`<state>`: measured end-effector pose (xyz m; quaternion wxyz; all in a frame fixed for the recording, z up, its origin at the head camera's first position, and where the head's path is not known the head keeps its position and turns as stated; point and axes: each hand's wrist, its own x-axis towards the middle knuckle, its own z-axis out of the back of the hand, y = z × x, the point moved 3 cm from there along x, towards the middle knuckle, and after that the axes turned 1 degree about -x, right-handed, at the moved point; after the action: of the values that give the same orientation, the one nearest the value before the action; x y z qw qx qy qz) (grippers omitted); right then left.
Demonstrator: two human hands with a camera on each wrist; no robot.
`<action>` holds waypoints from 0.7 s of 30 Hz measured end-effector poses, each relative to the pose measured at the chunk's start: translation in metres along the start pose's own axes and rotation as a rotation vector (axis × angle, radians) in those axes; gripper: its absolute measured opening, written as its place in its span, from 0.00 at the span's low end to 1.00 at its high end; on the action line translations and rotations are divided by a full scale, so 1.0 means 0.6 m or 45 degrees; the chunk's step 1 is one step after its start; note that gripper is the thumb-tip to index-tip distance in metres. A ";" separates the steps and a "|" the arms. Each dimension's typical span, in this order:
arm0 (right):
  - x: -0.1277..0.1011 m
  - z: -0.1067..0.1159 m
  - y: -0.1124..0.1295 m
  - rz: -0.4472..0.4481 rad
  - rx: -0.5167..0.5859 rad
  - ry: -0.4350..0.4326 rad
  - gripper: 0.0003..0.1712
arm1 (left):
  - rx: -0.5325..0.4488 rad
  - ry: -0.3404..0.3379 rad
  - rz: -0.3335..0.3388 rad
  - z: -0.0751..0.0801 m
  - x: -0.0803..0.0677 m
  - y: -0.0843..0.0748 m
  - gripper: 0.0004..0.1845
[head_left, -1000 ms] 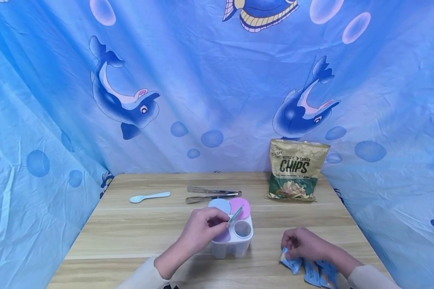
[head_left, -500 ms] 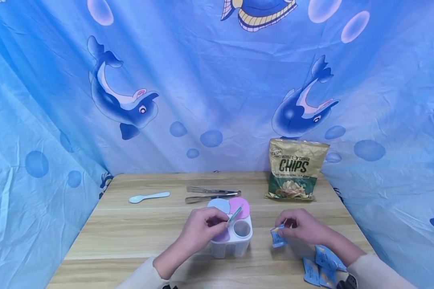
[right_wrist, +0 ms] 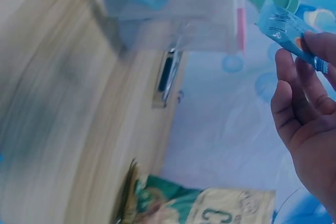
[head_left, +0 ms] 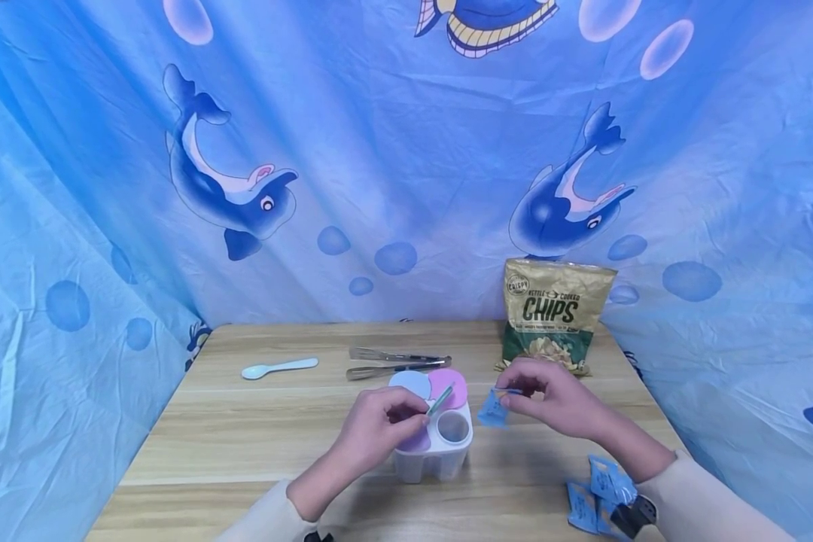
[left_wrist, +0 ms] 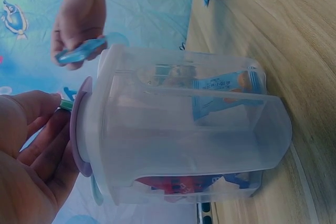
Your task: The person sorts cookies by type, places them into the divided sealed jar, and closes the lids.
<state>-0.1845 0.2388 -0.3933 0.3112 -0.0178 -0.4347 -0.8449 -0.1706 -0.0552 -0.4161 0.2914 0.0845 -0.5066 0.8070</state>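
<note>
Packet (head_left: 494,409) up off the table (head_left: 230,429), pinched between thumb and fingers of the right hand (head_left: 549,395), just beside the container (head_left: 440,461) that stands midway along the near half! Left hand (head_left: 379,421) has the green lid (head_left: 442,400) in a narrow pinch above the container, leaving one well (head_left: 454,427) uncovered at the near right corner, while the pink lid (head_left: 449,386), blue lid (head_left: 410,385) and purple lid (head_left: 415,442) cover the others. Looks like the loading step, and I'd say the next move calls for a short shift left, packet lined up over that well, then a release. More packets (head_left: 583,508) wait by the table's near right corner.

Now the side views earn their keep! Left wrist shows, through the clear wall, a blue packet inside (left_wrist: 223,90), seemingly in the uncovered well, plus a red wrapper (left_wrist: 173,184) low in the frame; head view hides both. Right wrist gives the green lid's round face, where head view catches it nearly edge-on.
</note>
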 end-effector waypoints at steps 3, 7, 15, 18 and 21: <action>0.009 -0.004 0.016 0.002 0.008 -0.026 0.07 | -0.008 0.002 0.004 0.000 0.000 0.000 0.06; 0.019 -0.012 0.029 0.017 0.000 -0.050 0.06 | -0.011 0.003 0.011 0.000 0.000 0.000 0.06; 0.030 -0.035 0.031 0.062 -0.034 -0.053 0.06 | 0.007 0.004 0.029 0.000 0.000 0.002 0.06; 0.033 -0.042 0.029 0.051 -0.063 -0.037 0.07 | 0.005 0.005 0.031 0.000 0.000 0.002 0.06; 0.035 -0.048 0.029 0.038 -0.089 -0.011 0.08 | 0.000 0.006 0.028 0.000 0.000 0.002 0.06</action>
<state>-0.1851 0.1992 -0.3926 0.3209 -0.0388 -0.4061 -0.8548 -0.1713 -0.0553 -0.4171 0.2837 0.0768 -0.5067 0.8105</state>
